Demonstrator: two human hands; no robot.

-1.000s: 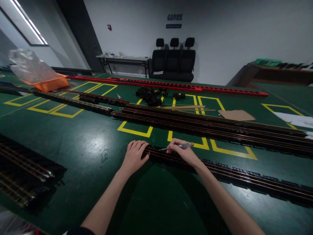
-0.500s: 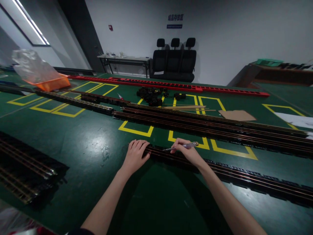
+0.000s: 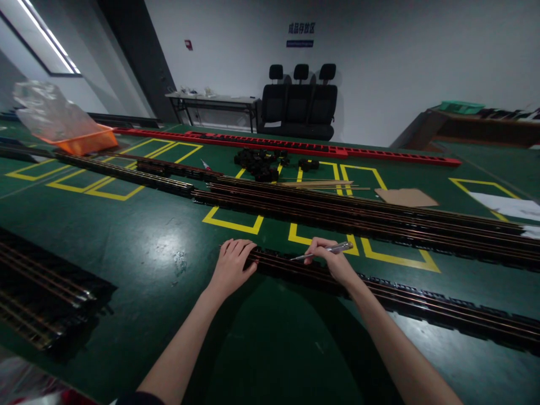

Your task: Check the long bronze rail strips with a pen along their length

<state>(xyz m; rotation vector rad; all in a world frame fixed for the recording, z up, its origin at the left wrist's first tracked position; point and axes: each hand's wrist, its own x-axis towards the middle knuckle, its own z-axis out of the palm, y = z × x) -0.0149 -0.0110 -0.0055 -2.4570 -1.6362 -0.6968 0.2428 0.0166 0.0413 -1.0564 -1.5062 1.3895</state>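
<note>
Black strip under work on a green worktop [image 3: 139, 270], seen from the wearer's head. The near edge of the worktop shows only at lower left, cutting obliquely across the view; a near bundle of black strips [image 3: 42, 275] lies just inside it. Toward the far edge runs a red rack [image 3: 400, 157], and nearer than this a long bank of strips [image 3: 358, 219] lies roughly parallel to the black strip [image 3: 422, 304]. Between bank and strip is a band of green surface with yellow outlines [image 3: 400, 261], a corridor beyond the knuckles; a wider stretch of green lies between the two forearms, on the near side. The black strip extends from the left hand [image 3: 232, 261] obliquely toward the right, passing out of view.

The left hand is palm down over the strip's left end, fingers side by side and thumb apart (whether it grips or merely rests cannot be told). The right hand [image 3: 331, 261] is clamped in a pen-like hold on a slim tool [image 3: 341, 247], whose shaft slants down leftward to the strip; tip contact is unclear.
</note>
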